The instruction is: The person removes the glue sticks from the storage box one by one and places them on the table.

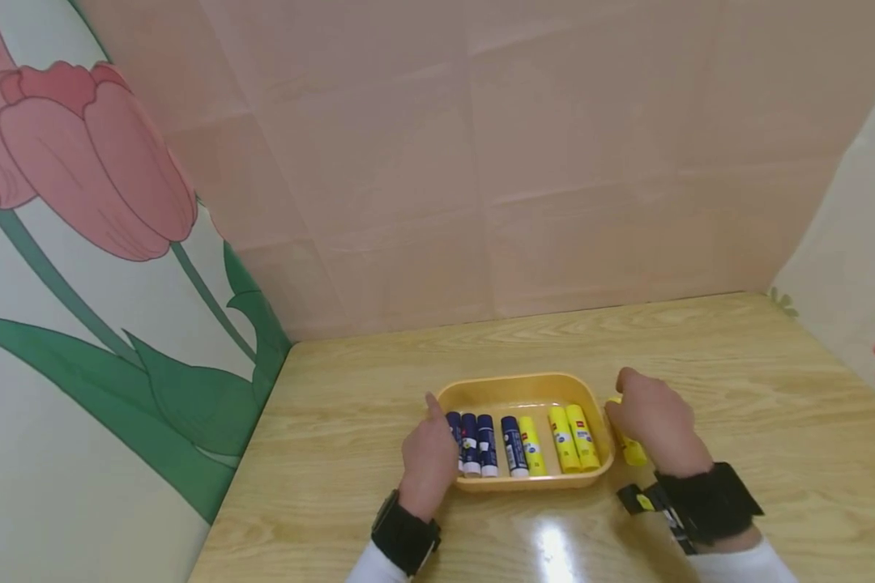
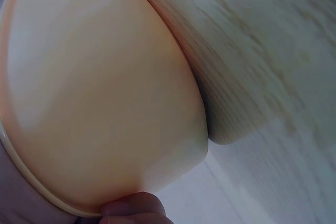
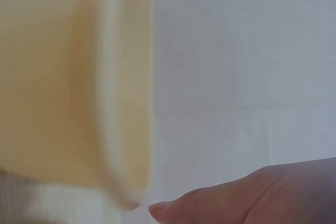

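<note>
A yellow plastic tray [image 1: 525, 483] stands on the table, with dark blue glue sticks [image 1: 487, 444] at its left and yellow glue sticks [image 1: 583, 437] at its right. My left hand [image 1: 430, 453] grips the tray's left end, its index finger pointing forward; in the left wrist view a fingertip [image 2: 139, 205] lies against the outer wall by the rim. Just outside the right end, my right hand [image 1: 656, 421] holds another yellow glue stick [image 1: 633, 452], partly hidden under the fingers. The right wrist view has the thumb [image 3: 189, 208] close to the tray rim [image 3: 110, 103].
The wood-grain table [image 1: 335, 453] extends around the tray. Behind it rises a pinkish covered wall [image 1: 408, 178]. A panel with painted tulips [image 1: 95, 162] borders the left side, and a pale wall [image 1: 853, 267] the right.
</note>
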### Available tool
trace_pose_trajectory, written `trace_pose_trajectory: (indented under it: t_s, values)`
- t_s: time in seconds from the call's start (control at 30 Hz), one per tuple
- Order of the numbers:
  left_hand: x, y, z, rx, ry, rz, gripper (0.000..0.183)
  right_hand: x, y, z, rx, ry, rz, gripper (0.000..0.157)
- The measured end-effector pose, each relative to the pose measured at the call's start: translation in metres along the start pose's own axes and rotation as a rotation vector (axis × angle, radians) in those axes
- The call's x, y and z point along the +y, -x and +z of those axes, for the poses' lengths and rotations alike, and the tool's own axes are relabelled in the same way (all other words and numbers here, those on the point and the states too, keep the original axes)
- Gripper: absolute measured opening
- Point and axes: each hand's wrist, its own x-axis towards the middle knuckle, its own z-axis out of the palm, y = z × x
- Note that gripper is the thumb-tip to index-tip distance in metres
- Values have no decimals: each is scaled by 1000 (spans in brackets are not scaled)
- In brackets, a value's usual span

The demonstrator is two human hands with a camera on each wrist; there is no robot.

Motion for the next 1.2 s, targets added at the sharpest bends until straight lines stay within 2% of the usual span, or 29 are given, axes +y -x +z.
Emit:
trace_pose_trajectory:
  t_s: [0.2, 0.37, 0.73, 1.07, 1.2]
  values:
    - [-1, 0, -1, -16, -4, -6, 73, -17, 17, -6, 9, 16, -61, 47]
    - [0, 1, -1, -25, 2, -17, 68, -27, 27, -2, 19, 27, -99, 47]
    - [1, 0, -3, -45, 0, -19, 72, -40, 35, 10, 34, 29, -130, 43]
    - [3, -1, -3, -41, 6, -25, 69, -48, 41, 18, 69, 91, -137, 25]
    - [2, -1, -3, -33, 8, -22, 66, -51, 41, 20, 58, 111, -133, 24]
